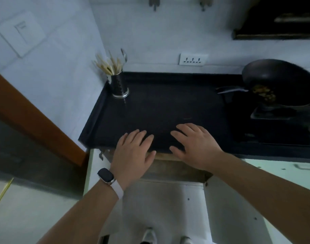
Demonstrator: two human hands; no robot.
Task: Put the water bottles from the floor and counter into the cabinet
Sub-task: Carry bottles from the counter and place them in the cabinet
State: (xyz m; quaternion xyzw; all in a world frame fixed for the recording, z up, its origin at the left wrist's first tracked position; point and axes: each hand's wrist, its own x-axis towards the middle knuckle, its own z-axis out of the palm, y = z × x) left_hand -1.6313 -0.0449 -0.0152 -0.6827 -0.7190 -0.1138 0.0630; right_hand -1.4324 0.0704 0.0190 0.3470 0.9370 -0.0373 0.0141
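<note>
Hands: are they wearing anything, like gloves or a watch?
No gloves, and no sleeves show. At the wrist of the left hand is a watch with a dark, rounded-square face, a silvery case and a pale strap. The right hand wears nothing.

- Metal utensil holder (119, 85) stood upright, held chopsticks (107, 65) and a spoon (124, 54).
- Black wok (277, 76) with food (264, 93) sat on stove (272, 112).
- Wall socket (193, 59) was behind.

Black counter (159, 106); wok (273, 76) (seemingly black).
</note>
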